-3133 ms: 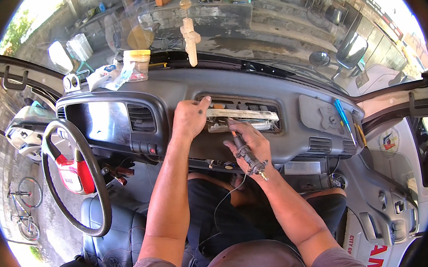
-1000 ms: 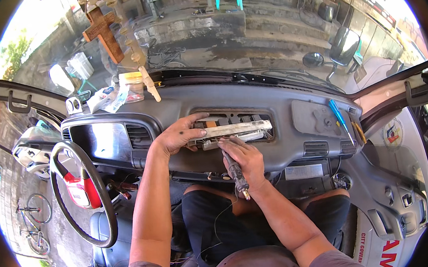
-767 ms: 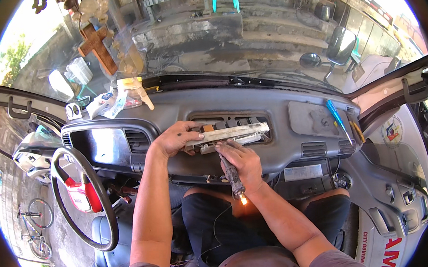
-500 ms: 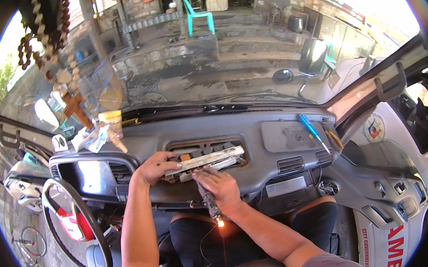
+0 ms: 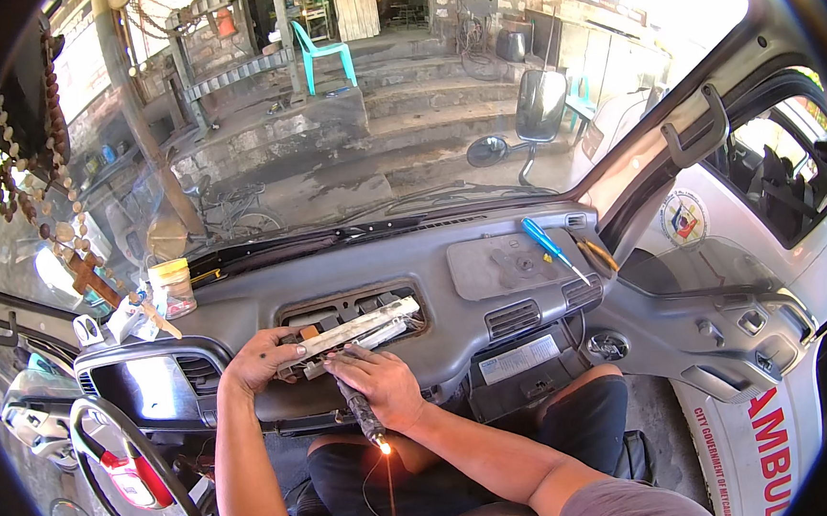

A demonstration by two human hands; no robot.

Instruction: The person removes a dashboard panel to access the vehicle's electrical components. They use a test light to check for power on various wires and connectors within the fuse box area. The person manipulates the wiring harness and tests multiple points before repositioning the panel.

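Observation:
My left hand [image 5: 265,360] grips the left end of a long whitish strip [image 5: 365,325] with its thumb and fingers. The strip sits slanted in a rectangular opening [image 5: 420,294] in the dashboard, with a second pale strip [image 5: 381,336] just below it. In my right hand [image 5: 384,387] is a dark, tape-wrapped test light [image 5: 361,411]. A small bulb glows orange at its lower end, and a thin wire hangs from it. The tip of the test light is hidden under my right fingers, close against the strips. Dark block-shaped parts and one orange part show inside the opening.
A blue-handled screwdriver [image 5: 549,245] lies on the dashboard's right side. A plastic tub [image 5: 174,286] stands at left, near hanging rosary beads [image 5: 69,201]. The steering wheel [image 5: 149,449] is at lower left. A glove box [image 5: 526,365] hangs below the dashboard.
The whole view has shifted, so the dashboard and both hands appear farther left. Both hands keep their hold, and the bulb still glows.

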